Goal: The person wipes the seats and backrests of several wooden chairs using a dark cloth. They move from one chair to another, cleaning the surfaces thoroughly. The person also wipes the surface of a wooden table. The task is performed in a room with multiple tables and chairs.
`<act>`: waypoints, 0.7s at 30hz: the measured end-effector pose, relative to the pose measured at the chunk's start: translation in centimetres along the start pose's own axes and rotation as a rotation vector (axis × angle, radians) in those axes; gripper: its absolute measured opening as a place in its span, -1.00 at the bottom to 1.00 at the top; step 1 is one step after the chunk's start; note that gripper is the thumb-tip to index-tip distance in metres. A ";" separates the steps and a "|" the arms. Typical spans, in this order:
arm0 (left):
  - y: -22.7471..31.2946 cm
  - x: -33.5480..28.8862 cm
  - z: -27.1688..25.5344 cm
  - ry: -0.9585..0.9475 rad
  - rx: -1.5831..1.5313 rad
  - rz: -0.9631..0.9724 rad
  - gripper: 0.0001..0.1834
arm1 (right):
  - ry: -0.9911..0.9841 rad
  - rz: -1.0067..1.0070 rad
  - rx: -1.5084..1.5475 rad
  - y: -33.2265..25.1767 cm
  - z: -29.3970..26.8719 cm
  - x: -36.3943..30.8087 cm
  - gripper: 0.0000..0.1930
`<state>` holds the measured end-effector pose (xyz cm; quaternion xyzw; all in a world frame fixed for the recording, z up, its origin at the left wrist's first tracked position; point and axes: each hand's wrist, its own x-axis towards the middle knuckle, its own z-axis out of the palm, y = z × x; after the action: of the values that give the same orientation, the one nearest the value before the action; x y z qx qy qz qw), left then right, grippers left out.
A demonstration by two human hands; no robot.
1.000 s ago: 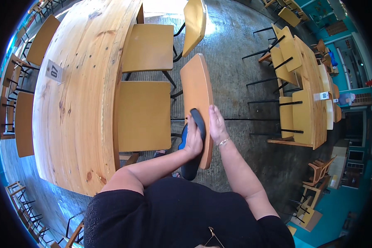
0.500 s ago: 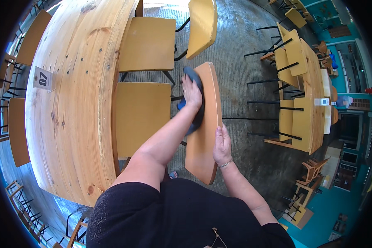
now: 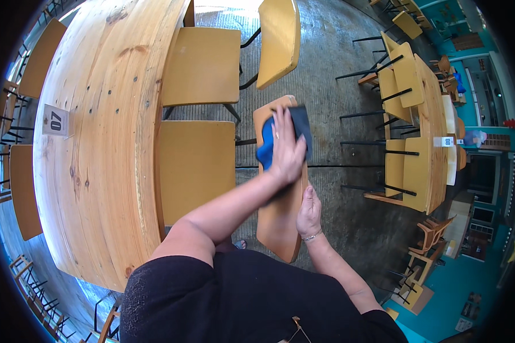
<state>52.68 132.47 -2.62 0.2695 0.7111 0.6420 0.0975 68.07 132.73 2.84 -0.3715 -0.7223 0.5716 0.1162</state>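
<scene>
A dark grey and blue cloth (image 3: 267, 142) is spread over the upper part of a chair's tan wooden backrest (image 3: 277, 226). My left hand (image 3: 286, 151) presses the cloth flat against the wood with its fingers stretched out, so it is open. The backrest's right edge is gripped lower down by my right hand (image 3: 309, 212), its thumb pointing up and its other fingers hidden behind the board. To the left is the chair's yellow seat (image 3: 195, 171), joined to the backrest by a dark metal bar.
A long pine table (image 3: 106, 166) with a number stand (image 3: 56, 120) runs along the left. Beyond my chair stands another chair with a yellow backrest (image 3: 278, 43) and seat (image 3: 203, 66). Across the concrete floor (image 3: 332, 228), yellow chairs (image 3: 396, 151) rest on a second table (image 3: 432, 148).
My left hand and the cloth have moved right across the backrest, from its left edge over onto its face and right edge. My right hand keeps its grip.
</scene>
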 end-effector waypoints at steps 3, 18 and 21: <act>-2.7 4.2 -0.1 0.079 -0.044 -0.034 -0.24 | 0.023 0.006 0.004 0.4 0.0 0.1 -0.47; 0.4 6.8 0.2 0.099 0.033 -0.074 -0.39 | 0.022 -0.003 -0.067 -0.3 0.1 0.2 -0.49; -3.8 10.0 -0.5 0.138 -0.297 -0.279 -0.48 | 0.003 0.021 -0.029 -0.9 0.1 -0.2 -0.50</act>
<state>43.15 137.02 -4.13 0.1065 0.6443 0.7368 0.1751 67.81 132.52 3.66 -0.3814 -0.7266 0.5616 0.1058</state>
